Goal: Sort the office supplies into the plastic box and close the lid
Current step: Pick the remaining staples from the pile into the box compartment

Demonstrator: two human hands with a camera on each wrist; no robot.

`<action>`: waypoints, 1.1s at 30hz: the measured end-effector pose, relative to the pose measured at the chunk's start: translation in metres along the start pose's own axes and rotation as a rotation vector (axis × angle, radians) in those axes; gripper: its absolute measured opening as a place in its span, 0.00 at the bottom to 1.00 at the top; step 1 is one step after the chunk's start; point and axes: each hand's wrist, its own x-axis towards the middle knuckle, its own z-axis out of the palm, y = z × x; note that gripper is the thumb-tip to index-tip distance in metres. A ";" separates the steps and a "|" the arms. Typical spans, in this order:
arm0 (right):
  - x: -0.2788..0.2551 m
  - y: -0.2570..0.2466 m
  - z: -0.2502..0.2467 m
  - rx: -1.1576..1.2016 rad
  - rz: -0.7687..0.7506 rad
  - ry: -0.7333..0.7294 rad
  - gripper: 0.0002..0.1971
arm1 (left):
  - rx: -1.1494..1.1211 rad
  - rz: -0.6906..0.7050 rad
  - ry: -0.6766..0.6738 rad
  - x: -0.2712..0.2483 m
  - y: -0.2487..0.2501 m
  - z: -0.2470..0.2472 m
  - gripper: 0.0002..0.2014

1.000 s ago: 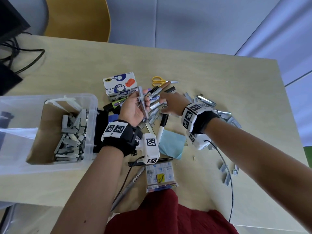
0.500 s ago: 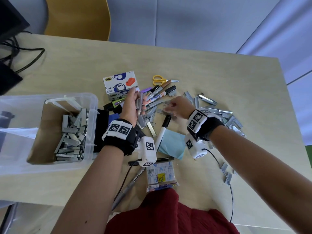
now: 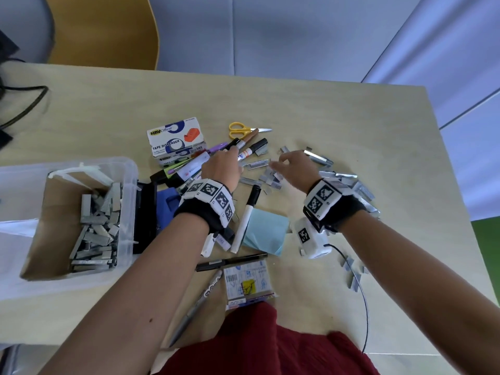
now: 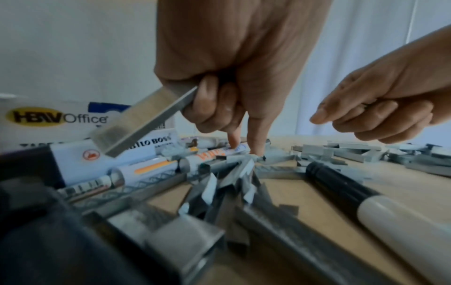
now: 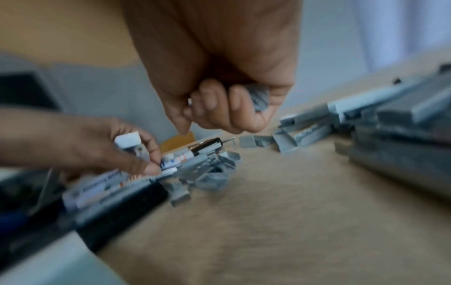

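**Both hands picking staple strips off the surface**

Left hand [image 4: 234, 63] gripped a staple strip [image 4: 144, 119] in curled fingers, strip sticking out to the left and tilted down. Its index and middle fingers pointed down, tips touching the loose strips and pens [image 4: 151, 169] on the surface [image 3: 338, 307]. Right hand [image 5: 219, 81] was curled round a small staple piece [image 5: 260, 98] against the palm, index finger pointing down just above the surface. The right wrist view was blurred, so the grip's detail was unclear.

Box [image 3: 127, 169] sat at the left on the surface, lid off, part filled with staple strips [image 3: 94, 234]. More loose staples [image 3: 351, 185] lay scattered by the right hand and beyond its wrist. Between the hands: short staple bits [image 3: 267, 180] and a marker [image 3: 246, 220] with black cap, lying on a light blue paper pad [image 3: 266, 231]. Tape dispenser carton [image 3: 176, 139] stood behind the left hand, with scissors [image 3: 243, 129] with yellow handles to its right. A black pen [image 3: 230, 262], a grey pen [image 3: 194, 309] and a small packet [image 3: 247, 285] lay near the surface's front edge. A yellow chair [image 3: 108, 31] stood behind the surface.
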 end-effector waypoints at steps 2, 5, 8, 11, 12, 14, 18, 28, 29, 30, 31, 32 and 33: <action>-0.001 0.003 0.004 -0.198 -0.037 -0.012 0.10 | 0.064 0.027 -0.006 0.002 0.002 0.003 0.18; -0.003 0.007 0.010 -0.305 -0.061 -0.077 0.12 | 0.145 0.052 0.018 0.002 0.002 0.009 0.15; -0.006 0.006 0.016 -0.459 -0.152 -0.129 0.16 | 0.180 0.030 0.032 0.000 0.003 0.016 0.14; -0.007 0.002 0.022 -0.618 -0.214 -0.144 0.14 | 0.188 0.014 0.009 0.000 0.006 0.017 0.14; -0.007 0.000 0.023 -0.638 -0.224 -0.140 0.13 | 0.177 0.009 -0.008 0.000 0.005 0.016 0.14; -0.006 -0.001 0.026 -0.668 -0.232 -0.123 0.13 | 0.141 0.006 -0.027 -0.001 0.006 0.010 0.14; -0.006 0.001 0.030 -0.728 -0.237 -0.112 0.12 | -0.074 -0.069 -0.017 -0.007 0.008 -0.011 0.14; 0.002 -0.028 0.031 -0.698 -0.322 -0.194 0.18 | -1.468 -0.340 0.089 -0.031 -0.006 -0.066 0.14; 0.005 -0.032 0.033 -0.738 -0.329 -0.217 0.18 | -1.519 -0.329 0.095 -0.033 -0.008 -0.073 0.15; 0.007 -0.035 0.035 -0.770 -0.338 -0.230 0.17 | -1.562 -0.319 0.105 -0.036 -0.010 -0.080 0.15; 0.008 -0.037 0.037 -0.801 -0.350 -0.230 0.15 | -1.599 -0.311 0.118 -0.038 -0.012 -0.085 0.15; 0.009 -0.040 0.039 -0.825 -0.360 -0.222 0.13 | -1.632 -0.305 0.132 -0.040 -0.015 -0.091 0.15; 0.009 -0.041 0.041 -0.842 -0.364 -0.217 0.13 | -1.661 -0.299 0.146 -0.043 -0.018 -0.095 0.16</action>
